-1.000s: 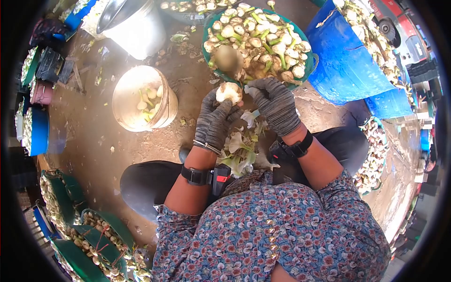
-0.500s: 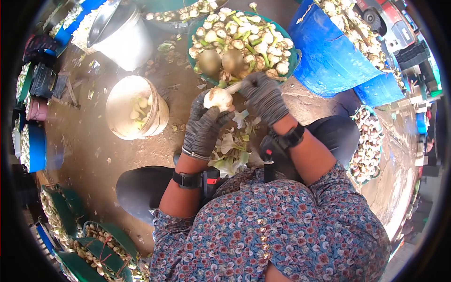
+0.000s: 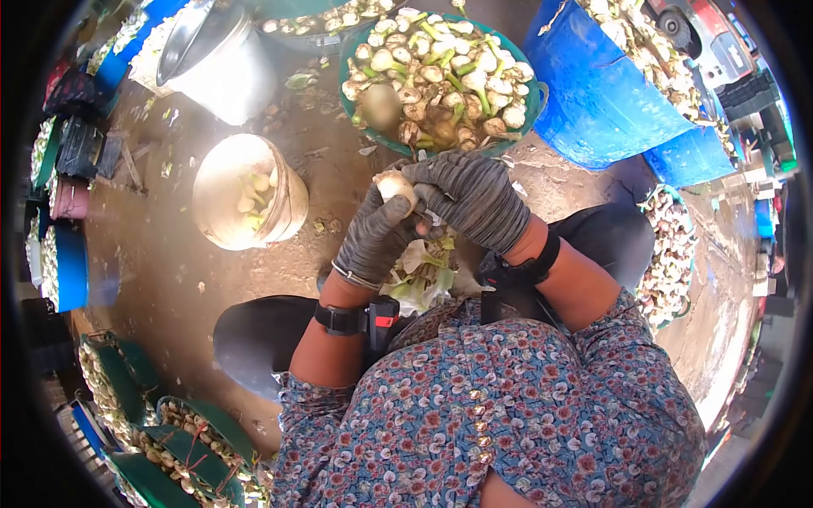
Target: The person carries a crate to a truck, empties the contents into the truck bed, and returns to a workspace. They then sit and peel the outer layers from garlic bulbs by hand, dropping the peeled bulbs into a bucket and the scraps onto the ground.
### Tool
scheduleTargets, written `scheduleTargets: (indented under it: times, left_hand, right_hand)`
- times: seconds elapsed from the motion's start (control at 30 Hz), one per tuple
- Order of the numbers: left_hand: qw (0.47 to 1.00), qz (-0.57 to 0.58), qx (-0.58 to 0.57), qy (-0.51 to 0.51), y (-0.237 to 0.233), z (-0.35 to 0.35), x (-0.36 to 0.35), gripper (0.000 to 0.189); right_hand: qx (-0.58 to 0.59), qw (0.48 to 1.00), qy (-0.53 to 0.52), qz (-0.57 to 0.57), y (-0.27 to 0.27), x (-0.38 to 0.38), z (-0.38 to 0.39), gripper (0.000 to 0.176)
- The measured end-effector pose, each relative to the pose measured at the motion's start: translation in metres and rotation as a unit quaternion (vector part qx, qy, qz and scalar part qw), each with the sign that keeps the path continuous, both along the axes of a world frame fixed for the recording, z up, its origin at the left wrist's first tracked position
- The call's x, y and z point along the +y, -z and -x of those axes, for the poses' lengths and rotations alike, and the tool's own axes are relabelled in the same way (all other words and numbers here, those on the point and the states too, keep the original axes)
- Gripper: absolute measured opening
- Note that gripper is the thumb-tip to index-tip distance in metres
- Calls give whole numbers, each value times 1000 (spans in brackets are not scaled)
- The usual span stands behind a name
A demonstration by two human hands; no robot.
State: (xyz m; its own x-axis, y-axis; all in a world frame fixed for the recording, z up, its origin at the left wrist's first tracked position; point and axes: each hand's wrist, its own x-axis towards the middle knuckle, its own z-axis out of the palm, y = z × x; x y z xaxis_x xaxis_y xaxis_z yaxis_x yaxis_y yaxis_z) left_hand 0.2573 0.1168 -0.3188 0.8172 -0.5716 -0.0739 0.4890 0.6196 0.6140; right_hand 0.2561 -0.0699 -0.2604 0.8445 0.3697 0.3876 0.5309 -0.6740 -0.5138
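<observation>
The left hand (image 3: 373, 233), gloved in grey, pinches a bulb (image 3: 395, 185) with its thumb along the near side. The right hand (image 3: 478, 199), gloved alike, is curled against the bulb's right side; whether its fingers grip the bulb or something small, I cannot tell. The bulb is between the hands, above the near edge of a green tub (image 3: 537, 108) heaped with stemmed bulbs (image 3: 436, 72). Below the hands, leaves (image 3: 421, 278) lie between the person's knees. To the left stands a white bucket (image 3: 293, 203) with a few bulbs inside, and farther off a pot (image 3: 233, 80). A blue bin (image 3: 593, 102) stands far right.
</observation>
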Motion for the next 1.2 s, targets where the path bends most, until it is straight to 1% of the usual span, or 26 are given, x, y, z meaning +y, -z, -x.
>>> scheduleTargets:
  times: [0.03, 0.13, 0.23, 0.27, 0.33, 0.4, 0.43, 0.53, 0.6, 0.63, 0.73, 0.77, 0.83, 0.93, 0.97, 1.07, 1.13, 1.17, 1.2]
  left_hand:
    - [1000, -7, 6, 7, 2, 1, 2, 56]
    - [998, -58, 9, 17, -3, 4, 3, 59]
    - [989, -137, -22, 45, -10, 4, 4, 62]
    - [984, -166, -37, 55, -13, 4, 5, 63]
    - [971, -228, -73, 17, -20, 11, 1, 65]
    - [962, -254, -98, 4, -23, 15, 0, 66]
    - [963, -249, -106, 8, -24, 15, 0, 66]
    - [978, -189, -79, 35, -28, 10, -1, 64]
    - [982, -172, -50, 54, -22, 8, 2, 64]
    - [980, -183, -41, 68, -14, 6, 5, 64]
    - [971, -219, -41, 91, -5, 7, 9, 66]
    - [967, -232, -43, 96, -5, 8, 11, 66]
    - [958, -254, -86, 105, -13, 5, 17, 67]
    - [947, -266, -147, 104, -18, 8, 15, 72]
    - [943, -267, -168, 103, -18, 9, 13, 73]
    - [927, -283, -241, 57, -1, 2, 12, 80]
    - [917, -294, -269, 19, 5, 0, 10, 81]
    - [925, -279, -255, 21, 5, 0, 10, 80]
    - [934, -264, -241, 23, 4, -1, 10, 79]
  right_hand:
    - [23, 1000, -2, -15, 0, 3, 2, 28]
    - [-3, 1000, 2, -3, 5, 3, 4, 24]
    - [56, 998, 22, 32, -4, 3, 11, 20]
    - [103, 994, 47, 0, -2, 3, 11, 19]
    - [195, 974, 95, -66, 5, 4, 10, 17]
    - [265, 950, 104, -132, 8, 2, 7, 16]
    - [298, 934, 107, -164, 7, 0, 5, 16]
    - [201, 959, 116, -164, -8, 2, 17, 15]
    - [84, 994, 45, -54, -5, -2, 19, 16]
    - [23, 1000, 13, 1, -3, -4, 21, 16]
    - [55, 997, 46, 14, 4, -7, 24, 15]
    - [81, 995, 62, -6, 4, -5, 25, 15]
    - [135, 985, 92, -47, 2, 1, 28, 13]
    - [233, 948, 181, -116, 9, 3, 22, 14]
    - [274, 934, 151, -173, 15, -2, 17, 18]
    - [307, 911, 127, -246, 32, -11, 11, 23]
    - [371, 880, 84, -285, 30, -11, 12, 25]
    - [401, 862, 63, -304, 26, -11, 14, 26]
    - [361, 899, 69, -239, 21, -10, 18, 27]
